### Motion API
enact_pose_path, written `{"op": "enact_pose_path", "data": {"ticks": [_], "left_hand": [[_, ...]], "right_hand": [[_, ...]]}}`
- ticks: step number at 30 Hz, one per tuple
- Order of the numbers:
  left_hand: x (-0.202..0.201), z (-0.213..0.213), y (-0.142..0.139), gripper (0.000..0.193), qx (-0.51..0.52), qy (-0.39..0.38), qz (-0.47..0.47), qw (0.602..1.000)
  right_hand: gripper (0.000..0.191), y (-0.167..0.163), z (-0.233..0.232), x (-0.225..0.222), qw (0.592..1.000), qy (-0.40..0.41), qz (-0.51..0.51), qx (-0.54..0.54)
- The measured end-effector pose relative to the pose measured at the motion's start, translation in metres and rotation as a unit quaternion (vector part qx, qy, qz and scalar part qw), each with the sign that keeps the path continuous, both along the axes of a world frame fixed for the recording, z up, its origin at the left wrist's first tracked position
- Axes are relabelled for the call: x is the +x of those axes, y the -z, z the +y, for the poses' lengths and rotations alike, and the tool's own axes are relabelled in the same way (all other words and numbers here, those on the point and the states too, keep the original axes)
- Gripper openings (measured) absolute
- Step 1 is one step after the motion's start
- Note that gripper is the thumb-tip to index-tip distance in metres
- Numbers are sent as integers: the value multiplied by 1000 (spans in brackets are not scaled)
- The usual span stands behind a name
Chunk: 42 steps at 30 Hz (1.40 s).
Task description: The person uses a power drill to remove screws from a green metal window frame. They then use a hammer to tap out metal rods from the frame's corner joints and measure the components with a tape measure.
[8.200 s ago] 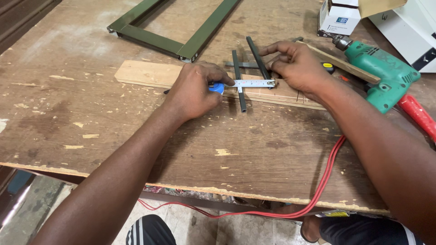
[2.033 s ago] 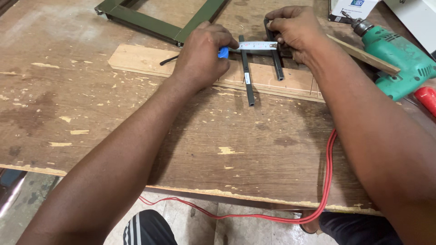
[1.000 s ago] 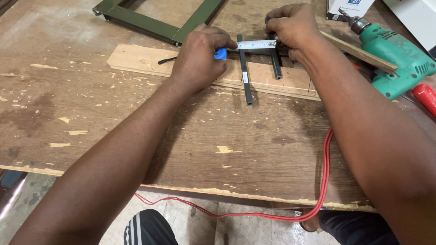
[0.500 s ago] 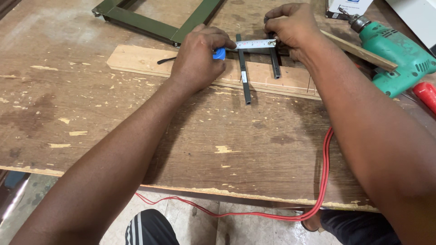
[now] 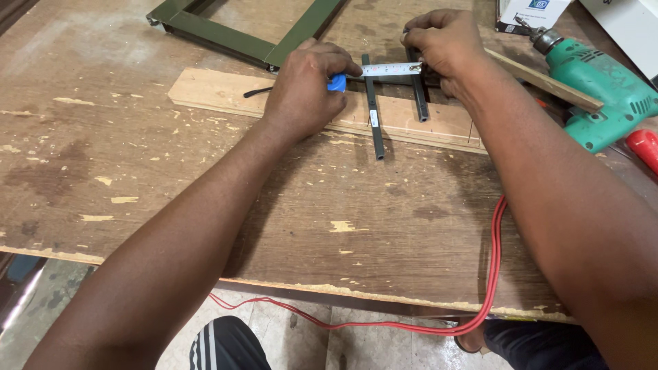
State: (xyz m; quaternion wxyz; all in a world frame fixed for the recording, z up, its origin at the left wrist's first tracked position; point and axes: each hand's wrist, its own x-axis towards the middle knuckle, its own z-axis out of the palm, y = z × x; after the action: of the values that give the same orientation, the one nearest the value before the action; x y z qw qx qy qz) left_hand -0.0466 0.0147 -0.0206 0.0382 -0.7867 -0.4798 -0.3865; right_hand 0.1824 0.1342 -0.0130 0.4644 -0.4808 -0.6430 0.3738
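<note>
Plywood made up the whole worn brown worktop (image 5: 171,171), scuffed and chipped pale in patches; its near edge ran ragged across the lower frame, with a red cable (image 5: 495,274) looping off that edge and grey tiled floor (image 5: 295,342) showing below; the broad middle of the top lay open between the two forearms. A dark green metal frame (image 5: 226,38) sat at the far edge; a pale flat wooden board (image 5: 219,89) lay lengthwise in front of it; a green power drill (image 5: 603,82) rested at the right, beside a thin wooden strip (image 5: 548,82) and a red handle (image 5: 644,147); a white box (image 5: 531,14) stood at the far right corner. Two slim dark metal bars (image 5: 373,116) lay side by side across the board, their near ends overhanging it toward the person. The left hand (image 5: 305,92) curled shut over a blue tape measure case (image 5: 336,83), pressing it on the board; its steel blade (image 5: 391,68) ran across both bars; the right hand (image 5: 445,41) had its fingers bunched down, pinching the blade's far end at the right-hand bar.
</note>
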Motion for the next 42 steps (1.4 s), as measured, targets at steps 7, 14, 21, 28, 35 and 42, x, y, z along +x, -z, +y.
{"op": "enact_pose_path", "data": {"ticks": [7,14,21,28,35,42], "left_hand": [[2,-5,-7,31,-41,-5,-30,999],[1,-9,-8,32,-36,14,-26,999],[0,-6,-8,32,-19,13,-22,999],[1,-6,-10,33,-49,-11,-12,999],[1,-4,-8,32,-40,-9,-6,999],[-1,-6,-13,32,-20,23,-27,999]], "right_hand": [[18,-19,2,3,996,29,81,-18],[15,-46,-39,32,990,-83,-40,103],[21,-24,-87,44,982,-97,-131,98],[21,-15,-82,43,932,-88,-231,264],[20,-13,-82,42,937,-73,-237,245],[15,-21,-87,38,948,-74,-238,200]]}}
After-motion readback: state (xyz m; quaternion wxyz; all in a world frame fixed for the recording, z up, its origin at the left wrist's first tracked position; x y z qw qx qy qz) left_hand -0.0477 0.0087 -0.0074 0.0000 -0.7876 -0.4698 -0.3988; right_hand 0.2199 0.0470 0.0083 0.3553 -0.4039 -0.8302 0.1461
